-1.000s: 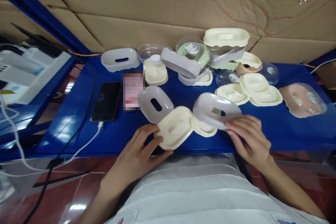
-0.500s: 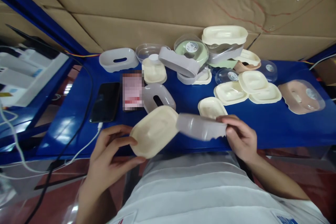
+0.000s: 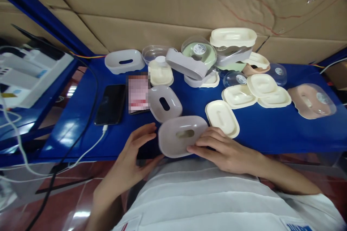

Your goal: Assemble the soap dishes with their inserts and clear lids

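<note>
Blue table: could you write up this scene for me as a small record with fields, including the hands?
Surface: blue table
Right hand: grips the right side of a grey tray
Left hand: open beside that tray's left edge; contact unclear
Tray detail: oval slot, something pale showing through
Just behind: second slotted tray, also grey
Right of held tray: cream oval piece
Table's left side: dark phone, white cable plugged in
Backdrop: brown cardboard
</note>
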Motion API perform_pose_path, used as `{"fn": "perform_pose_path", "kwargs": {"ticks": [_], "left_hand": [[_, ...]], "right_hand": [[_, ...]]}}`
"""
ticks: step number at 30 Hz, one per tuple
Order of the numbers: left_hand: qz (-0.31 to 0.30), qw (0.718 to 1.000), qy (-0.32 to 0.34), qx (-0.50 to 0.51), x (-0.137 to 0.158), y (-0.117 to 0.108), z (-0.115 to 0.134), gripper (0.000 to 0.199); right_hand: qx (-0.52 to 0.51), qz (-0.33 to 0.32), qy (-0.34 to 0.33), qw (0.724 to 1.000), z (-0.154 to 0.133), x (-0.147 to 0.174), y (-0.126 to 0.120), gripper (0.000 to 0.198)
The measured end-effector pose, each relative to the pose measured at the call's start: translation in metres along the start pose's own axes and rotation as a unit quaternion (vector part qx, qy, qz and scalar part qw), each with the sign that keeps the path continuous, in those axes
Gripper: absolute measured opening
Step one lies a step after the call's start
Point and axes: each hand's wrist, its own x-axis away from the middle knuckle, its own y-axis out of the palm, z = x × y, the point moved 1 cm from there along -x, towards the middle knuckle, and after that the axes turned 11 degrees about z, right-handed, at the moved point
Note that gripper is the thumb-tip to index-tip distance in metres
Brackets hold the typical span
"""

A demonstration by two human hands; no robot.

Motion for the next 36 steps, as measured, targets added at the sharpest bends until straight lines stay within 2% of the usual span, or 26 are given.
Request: {"fn": "perform_pose_path", "kwargs": {"ticks": [3,6,9,12,15,17,19,20,22,23,25,29,32,34,36], "left_hand": [[0.022,0.999,0.025,-0.009,0.007,-0.002,0.002,0.058],[-0.019,0.993,0.091,-0.066,0.007,0.002,0.007,0.043],[-0.040,0.986,0.144,-0.071,0.003,0.012,0.011,0.033],[-0.034,0.985,0.161,-0.061,-0.001,0.021,0.014,0.031],[-0.040,0.984,0.163,-0.063,-0.003,0.026,0.015,0.033],[-0.043,0.984,0.162,-0.061,-0.005,0.028,0.016,0.035],[-0.046,0.984,0.165,-0.056,-0.007,0.029,0.017,0.037],[-0.048,0.983,0.168,-0.053,-0.009,0.030,0.017,0.037],[-0.057,0.982,0.176,-0.046,-0.014,0.031,0.019,0.036],[-0.062,0.981,0.180,-0.042,-0.017,0.033,0.019,0.035],[-0.069,0.979,0.187,-0.032,-0.021,0.035,0.020,0.033],[-0.079,0.982,0.174,-0.004,-0.027,0.038,0.018,0.034],[-0.084,0.987,0.137,0.014,-0.028,0.036,0.016,0.032],[-0.088,0.990,0.108,0.018,-0.027,0.035,0.014,0.029],[-0.096,0.992,0.083,0.021,-0.027,0.034,0.013,0.029]], "right_hand": [[0.034,-0.030,-0.014,0.999,0.001,-0.004,0.005,0.042],[0.059,-0.044,-0.033,0.997,0.001,-0.008,0.008,0.036],[0.115,-0.049,-0.087,0.988,0.001,-0.008,0.014,0.037],[0.149,-0.041,-0.122,0.980,0.002,-0.005,0.019,0.035],[0.114,-0.037,-0.115,0.986,0.010,-0.003,0.009,0.034],[0.100,0.000,-0.075,0.992,0.025,-0.003,-0.011,0.038],[0.171,0.056,0.021,0.983,0.049,-0.003,-0.037,0.043],[0.239,0.075,0.087,0.964,0.063,-0.001,-0.050,0.046],[0.365,0.077,0.198,0.906,0.089,0.005,-0.068,0.056],[0.405,0.068,0.230,0.882,0.100,0.008,-0.074,0.062],[0.434,0.041,0.252,0.864,0.113,0.014,-0.077,0.066],[0.387,0.021,0.222,0.895,0.115,0.021,-0.072,0.053],[0.319,-0.003,0.226,0.921,0.114,0.022,-0.072,0.060],[0.294,-0.017,0.248,0.923,0.118,0.023,-0.074,0.065],[0.282,0.000,0.259,0.924,0.121,0.021,-0.077,0.064]]}}
